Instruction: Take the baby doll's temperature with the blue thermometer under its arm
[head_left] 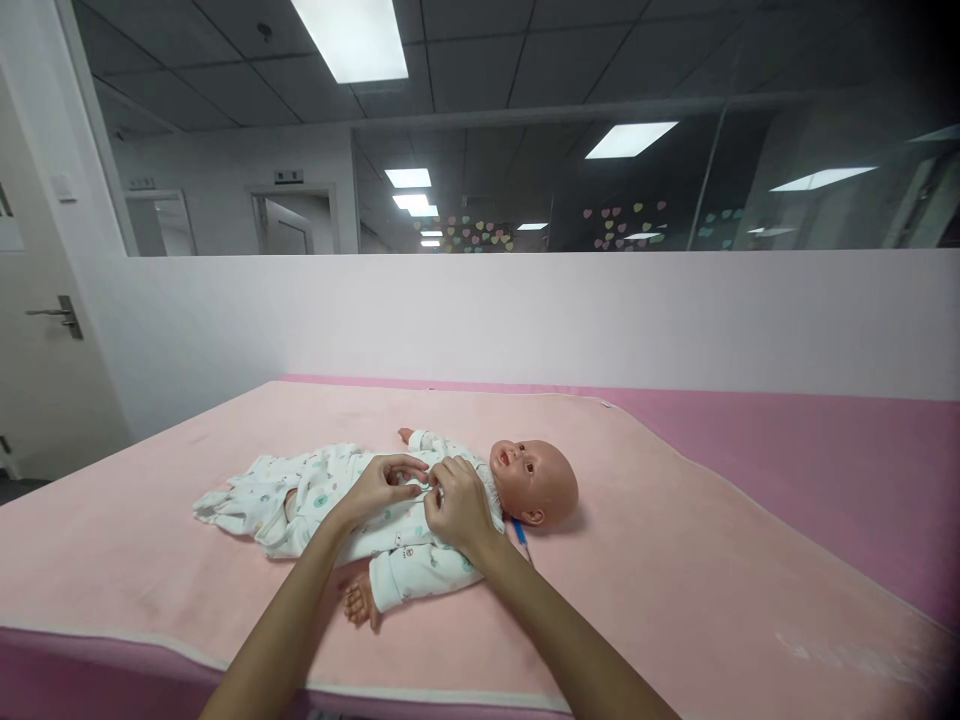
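Note:
A baby doll [546, 482] lies on its back with its head to the right. It wears a white long-sleeved romper [409, 520] with small coloured prints. Over the doll's chest, my left hand [382, 487] pinches the front of the romper between thumb and fingers. Close beside it, my right hand [459, 503] is closed on the same cloth, its fingertips bent down. The exact bit of cloth between the fingers is mostly hidden. One doll hand [361, 603] pokes out of the near sleeve, and the far arm points away from me.
A pink padded mat [675, 600] lies under the doll, over a darker pink surface [810, 450]. Near the doll's neck a blue strip [519, 531] shows. Behind stands a white half wall [525, 320] with glass above. A door [45, 300] is at the left.

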